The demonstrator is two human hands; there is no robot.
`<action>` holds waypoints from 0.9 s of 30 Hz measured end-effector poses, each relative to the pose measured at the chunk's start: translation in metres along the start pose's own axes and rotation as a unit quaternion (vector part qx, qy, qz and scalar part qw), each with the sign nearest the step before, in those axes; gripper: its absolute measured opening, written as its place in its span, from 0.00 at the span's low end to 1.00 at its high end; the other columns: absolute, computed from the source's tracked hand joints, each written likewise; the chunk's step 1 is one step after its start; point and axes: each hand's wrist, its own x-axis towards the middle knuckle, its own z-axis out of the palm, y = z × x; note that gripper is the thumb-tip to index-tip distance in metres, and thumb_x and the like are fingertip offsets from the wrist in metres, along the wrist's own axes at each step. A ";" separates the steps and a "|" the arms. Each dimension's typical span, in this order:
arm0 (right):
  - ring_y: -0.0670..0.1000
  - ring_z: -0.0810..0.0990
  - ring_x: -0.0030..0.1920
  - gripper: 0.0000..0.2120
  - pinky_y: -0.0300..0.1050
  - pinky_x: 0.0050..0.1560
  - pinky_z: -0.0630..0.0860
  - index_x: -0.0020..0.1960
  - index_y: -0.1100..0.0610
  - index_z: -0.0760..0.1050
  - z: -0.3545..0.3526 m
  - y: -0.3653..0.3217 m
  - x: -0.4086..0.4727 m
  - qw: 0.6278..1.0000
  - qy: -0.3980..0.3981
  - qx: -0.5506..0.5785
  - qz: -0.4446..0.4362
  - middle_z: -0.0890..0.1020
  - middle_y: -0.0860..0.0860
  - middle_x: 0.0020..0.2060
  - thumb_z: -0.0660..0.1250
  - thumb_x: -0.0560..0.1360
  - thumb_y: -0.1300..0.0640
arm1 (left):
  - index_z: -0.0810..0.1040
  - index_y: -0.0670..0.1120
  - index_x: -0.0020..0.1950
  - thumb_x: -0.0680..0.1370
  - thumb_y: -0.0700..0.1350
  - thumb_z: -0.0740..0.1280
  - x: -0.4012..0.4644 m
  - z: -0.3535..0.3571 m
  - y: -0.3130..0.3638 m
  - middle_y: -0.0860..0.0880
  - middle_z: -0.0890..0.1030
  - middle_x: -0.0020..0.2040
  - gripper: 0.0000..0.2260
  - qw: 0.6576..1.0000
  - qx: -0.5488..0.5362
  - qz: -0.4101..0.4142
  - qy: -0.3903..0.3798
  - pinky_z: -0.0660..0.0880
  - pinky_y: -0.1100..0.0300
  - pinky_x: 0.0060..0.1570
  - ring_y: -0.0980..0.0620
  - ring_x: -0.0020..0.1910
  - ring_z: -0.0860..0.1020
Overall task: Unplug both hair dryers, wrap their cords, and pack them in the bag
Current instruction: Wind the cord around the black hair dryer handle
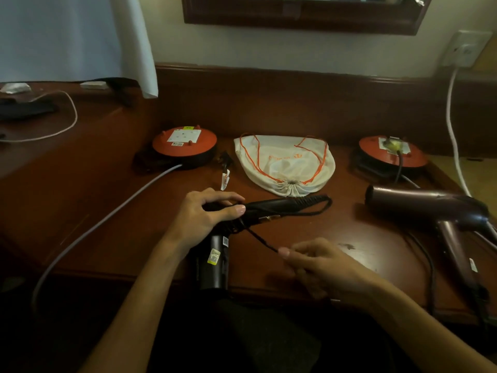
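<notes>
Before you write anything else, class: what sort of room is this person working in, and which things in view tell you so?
Probably a hotel room or bedroom dressing desk. A framed mirror hangs above a dark wooden desk, a white curtain hangs to the left, and a hair dryer lies on the desk.

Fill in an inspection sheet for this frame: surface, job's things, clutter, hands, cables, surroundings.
Surface: dark brown wooden desk, glossy, with a scuff near the right hand.
Job's things: black hair dryer at the front edge; purple hair dryer lying at right; white drawstring bag with orange cord, mouth cinched.
Clutter: two orange extension reels; white tag.
Hands: left hand grips the black dryer's handle; right hand pinches its black cord.
Cables: grey cable from the left reel; white cable from the wall socket; a plug in the right reel.
Surroundings: framed mirror, white curtain.
</notes>
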 end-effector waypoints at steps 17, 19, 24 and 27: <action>0.39 0.78 0.30 0.11 0.31 0.30 0.71 0.39 0.60 0.84 -0.025 -0.082 0.103 0.892 0.010 -0.429 -0.143 0.81 0.46 0.31 0.75 0.74 0.52 | 0.84 0.58 0.54 0.69 0.56 0.78 -0.011 -0.003 0.003 0.59 0.81 0.48 0.14 0.988 0.134 0.019 -0.075 0.74 0.56 0.60 0.63 0.57 0.73; 0.44 0.80 0.33 0.12 0.34 0.32 0.72 0.40 0.60 0.84 -0.028 -0.092 0.100 0.890 0.014 -0.430 -0.153 0.82 0.49 0.32 0.76 0.73 0.51 | 0.81 0.61 0.60 0.68 0.61 0.77 -0.010 0.001 0.004 0.61 0.78 0.51 0.22 0.981 0.189 0.003 -0.051 0.72 0.50 0.64 0.62 0.59 0.72; 0.46 0.73 0.28 0.10 0.37 0.29 0.67 0.42 0.61 0.83 -0.011 -0.104 0.081 0.848 -0.036 -0.489 -0.199 0.81 0.55 0.31 0.69 0.78 0.56 | 0.66 0.68 0.72 0.73 0.68 0.68 -0.007 0.024 0.017 0.62 0.69 0.50 0.28 0.925 0.373 0.012 -0.077 0.60 0.52 0.62 0.57 0.59 0.64; 0.52 0.73 0.28 0.12 0.44 0.29 0.69 0.46 0.64 0.83 -0.010 -0.110 0.062 0.875 -0.074 -0.453 -0.153 0.81 0.59 0.31 0.63 0.81 0.58 | 0.71 0.70 0.68 0.75 0.69 0.62 -0.005 0.027 0.014 0.60 0.72 0.48 0.21 0.901 0.425 0.029 -0.083 0.60 0.51 0.58 0.56 0.60 0.64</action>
